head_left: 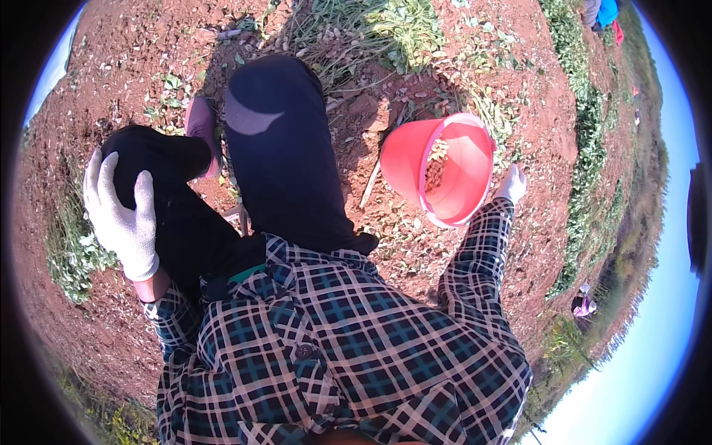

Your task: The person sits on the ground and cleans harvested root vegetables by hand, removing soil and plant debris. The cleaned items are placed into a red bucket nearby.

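My left hand, in a white knit glove, rests against my bent left knee with its fingers apart and nothing in it. My right hand, also gloved in white, is beside the rim of a pink plastic bucket. Its fingers look curled, but whether they hold anything is hidden. The bucket leans to the right, its mouth partly facing me. Inside lies a small heap of peanuts in their shells. Ahead of my knees, pulled peanut plants lie in a pile, with pods among the stems.
Reddish soil strewn with dry leaves surrounds me. A row of green plants runs along the right. Farther off at the upper right is a person in blue clothing. My dark-trousered legs stand left of the bucket.
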`<state>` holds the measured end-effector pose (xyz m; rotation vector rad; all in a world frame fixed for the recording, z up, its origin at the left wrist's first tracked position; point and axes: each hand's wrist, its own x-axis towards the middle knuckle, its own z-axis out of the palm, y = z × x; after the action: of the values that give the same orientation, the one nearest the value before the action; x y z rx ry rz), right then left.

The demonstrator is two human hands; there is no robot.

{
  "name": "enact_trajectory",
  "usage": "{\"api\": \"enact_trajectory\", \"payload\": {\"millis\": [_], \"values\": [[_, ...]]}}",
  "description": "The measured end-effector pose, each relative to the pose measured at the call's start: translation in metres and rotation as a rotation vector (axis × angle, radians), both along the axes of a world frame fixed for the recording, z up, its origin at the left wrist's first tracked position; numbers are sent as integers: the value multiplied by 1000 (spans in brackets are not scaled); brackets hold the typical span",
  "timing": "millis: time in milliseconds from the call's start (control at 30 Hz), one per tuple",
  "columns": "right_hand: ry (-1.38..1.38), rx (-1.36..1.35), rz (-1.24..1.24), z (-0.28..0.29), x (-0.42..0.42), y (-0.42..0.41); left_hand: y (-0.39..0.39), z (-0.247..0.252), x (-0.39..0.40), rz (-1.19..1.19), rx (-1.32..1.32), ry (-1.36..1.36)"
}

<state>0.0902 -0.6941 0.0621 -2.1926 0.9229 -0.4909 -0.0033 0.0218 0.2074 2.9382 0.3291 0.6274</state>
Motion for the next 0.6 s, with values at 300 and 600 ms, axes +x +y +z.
{"api": "enact_trajectory", "payload": {"millis": [300, 600], "values": [[109, 909, -207, -56, 232, 146, -9, -3, 16, 173, -40, 89], [1000, 209, -58, -180, 225, 132, 5, -5, 29, 315, -79, 177]]}}
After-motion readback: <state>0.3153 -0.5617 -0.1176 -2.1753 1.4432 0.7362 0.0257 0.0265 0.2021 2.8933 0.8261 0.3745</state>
